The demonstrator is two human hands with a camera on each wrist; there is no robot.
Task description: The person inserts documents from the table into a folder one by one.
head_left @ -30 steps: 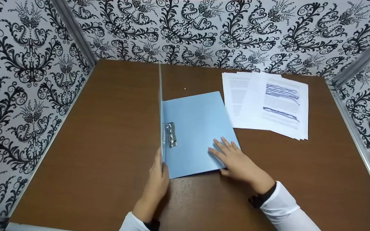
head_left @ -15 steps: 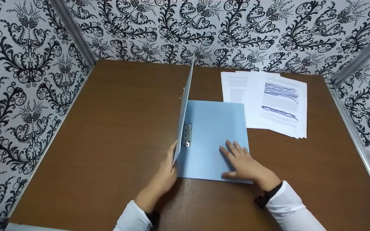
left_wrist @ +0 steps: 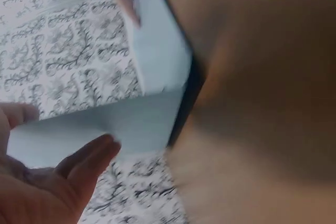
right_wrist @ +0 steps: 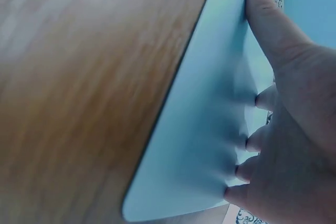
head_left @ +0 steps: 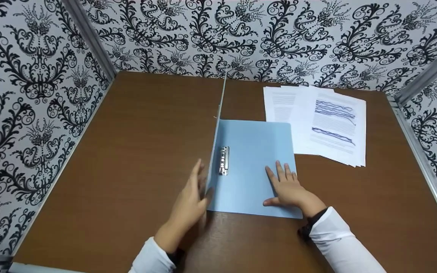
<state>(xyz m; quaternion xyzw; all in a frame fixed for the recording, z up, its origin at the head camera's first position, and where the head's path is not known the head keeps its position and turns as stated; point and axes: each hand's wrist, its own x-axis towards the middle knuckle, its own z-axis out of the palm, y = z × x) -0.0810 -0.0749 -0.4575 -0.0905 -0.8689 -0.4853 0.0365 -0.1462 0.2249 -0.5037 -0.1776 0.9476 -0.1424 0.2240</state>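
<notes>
A light blue ring-binder folder [head_left: 256, 151] lies with its inside up on the table, its front cover [head_left: 218, 125] standing nearly upright at the left. A metal clip [head_left: 224, 160] sits near the spine. My left hand [head_left: 188, 199] is at the cover's lower end, fingers extended outside and thumb inside; the left wrist view shows the thumb [left_wrist: 97, 161] with a gap to the fingers, so contact is unclear. My right hand [head_left: 288, 191] rests on the folder's lower right area with fingers spread, and in the right wrist view the fingertips [right_wrist: 257, 140] touch its surface.
Loose printed sheets [head_left: 332, 129], some marked with blue scribbles, lie at the back right, partly under the folder's top right corner. The brown table [head_left: 135, 159] is bounded by patterned walls [head_left: 241, 38] at the back and sides.
The folder has shifted right and straightened, its corner now over the sheets. My right hand moved right with it. My left hand's fingers have straightened and loosened at the cover.
</notes>
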